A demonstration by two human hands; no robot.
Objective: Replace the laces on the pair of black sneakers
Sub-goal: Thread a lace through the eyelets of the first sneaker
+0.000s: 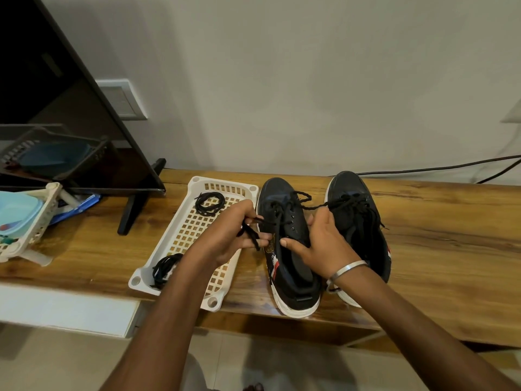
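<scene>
My sneakers (pixel 284 221) are black with white soles, the laces (pixel 277 214) black, the tray (pixel 194 184) white and latticed, the table (pixel 437 235) brown woodgrain.

Tabletop (pixel 437 221): wood, grained, slight sheen. Tray (pixel 197 187) at 9 o'clock of sneakers: white plastic, perforated, smooth. Sneakers (pixel 293 230): matt black cloth uppers w/ white rubbery soles. Laces (pixel 307 206): matt black woven cord. Bangle (pixel 346 268) on right wrist: shiny metal. TV screen (pixel 56 108) at 10 o'clock: glossy black.
</scene>
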